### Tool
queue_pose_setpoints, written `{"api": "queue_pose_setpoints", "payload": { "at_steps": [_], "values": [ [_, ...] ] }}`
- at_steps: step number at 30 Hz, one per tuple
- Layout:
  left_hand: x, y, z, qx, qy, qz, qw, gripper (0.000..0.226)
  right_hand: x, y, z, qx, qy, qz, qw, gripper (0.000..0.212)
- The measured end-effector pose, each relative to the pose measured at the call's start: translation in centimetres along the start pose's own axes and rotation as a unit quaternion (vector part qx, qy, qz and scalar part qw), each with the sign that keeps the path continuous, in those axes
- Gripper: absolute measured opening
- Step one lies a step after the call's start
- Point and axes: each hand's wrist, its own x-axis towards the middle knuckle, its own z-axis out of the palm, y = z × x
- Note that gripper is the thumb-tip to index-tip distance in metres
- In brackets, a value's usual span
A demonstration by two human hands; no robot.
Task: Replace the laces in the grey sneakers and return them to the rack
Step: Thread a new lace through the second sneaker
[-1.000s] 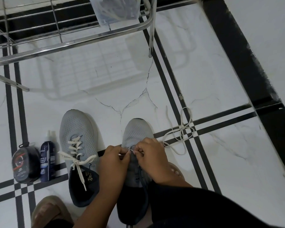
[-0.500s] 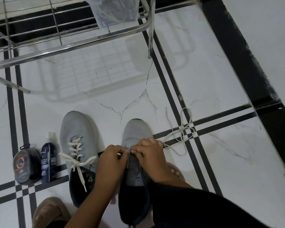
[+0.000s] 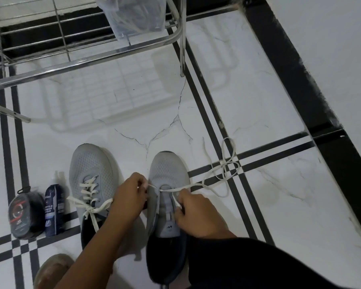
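Two grey sneakers stand toe-forward on the tiled floor. The left sneaker is fully laced with a white lace tied in a bow. The right sneaker has a white lace crossing its lowest eyelets, the rest trailing in loops on the floor to the right. My left hand pinches the lace's short end at the shoe's left side. My right hand pinches a strand of the lace over the tongue. The steel shoe rack stands beyond the sneakers.
A round black polish tin and a blue spray bottle stand left of the sneakers. A clear plastic bag hangs on the rack. A black floor border runs along the right. A sandalled foot shows at the bottom left.
My hands moved apart from the lowest eyelets. The lace now runs taut across the right sneaker, and my right hand has shifted back toward the tongue.
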Motion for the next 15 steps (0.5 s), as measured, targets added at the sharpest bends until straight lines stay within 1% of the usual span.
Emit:
{"api": "queue_pose_setpoints", "payload": {
  "at_steps": [1,2,3,4,5,6,7,8,9,10,11,12,13,14,15],
  "values": [
    [0.0,0.1,-0.6,-0.077,0.035,-0.029,0.996,0.021,0.1,0.2,0.0,-0.003,0.021,0.004,1.0,0.012],
    [0.1,0.4,-1.4,-0.161,0.078,-0.062,0.982,0.019,0.3,0.5,0.0,-0.008,0.038,0.006,0.999,0.011],
    [0.2,0.8,-2.4,-0.259,0.119,-0.091,0.954,0.017,0.5,0.6,0.0,-0.012,0.052,0.006,0.999,0.009],
    [0.4,1.5,-3.8,-0.366,0.153,-0.115,0.911,0.019,0.6,0.7,-0.1,-0.015,0.063,0.004,0.998,0.008],
    [0.5,2.1,-5.4,-0.482,0.174,-0.123,0.85,0.025,0.6,0.9,-0.2,-0.018,0.072,-0.002,0.997,0.008],
    [0.4,2.5,-7.2,-0.583,0.19,-0.115,0.781,0.031,0.6,1.0,-0.3,-0.021,0.081,-0.009,0.996,0.009],
    [0.4,2.9,-9.0,-0.64,0.209,-0.1,0.732,0.033,0.6,1.1,-0.3,-0.022,0.087,-0.015,0.996,0.011],
    [0.3,3.1,-10.5,-0.648,0.226,-0.088,0.722,0.033,0.6,1.1,-0.3,-0.021,0.092,-0.02,0.995,0.012],
    [0.2,3.4,-11.6,-0.595,0.239,-0.084,0.763,0.031,0.6,1.2,-0.3,-0.017,0.093,-0.024,0.995,0.013],
    [0.2,3.7,-11.9,-0.489,0.246,-0.085,0.833,0.03,0.6,1.3,-0.1,-0.015,0.094,-0.029,0.995,0.013],
    [0.1,4.3,-11.5,-0.357,0.242,-0.074,0.899,0.027,0.7,1.3,0.0,-0.015,0.094,-0.035,0.995,0.014],
    [0.0,4.5,-10.3,-0.216,0.217,-0.043,0.951,0.022,0.8,1.3,0.1,-0.018,0.093,-0.042,0.995,0.015],
    [-0.1,4.5,-8.6,-0.088,0.169,0.001,0.982,0.016,0.9,1.3,0.1,-0.021,0.091,-0.047,0.995,0.016],
    [-0.3,4.4,-6.7,0.022,0.111,0.032,0.993,0.011,0.9,1.2,0.1,-0.023,0.087,-0.05,0.995,0.016],
    [-0.5,4.1,-4.7,0.093,0.063,0.056,0.992,0.009,1.0,1.2,0.1,-0.026,0.084,-0.053,0.995,0.016]
  ]
}}
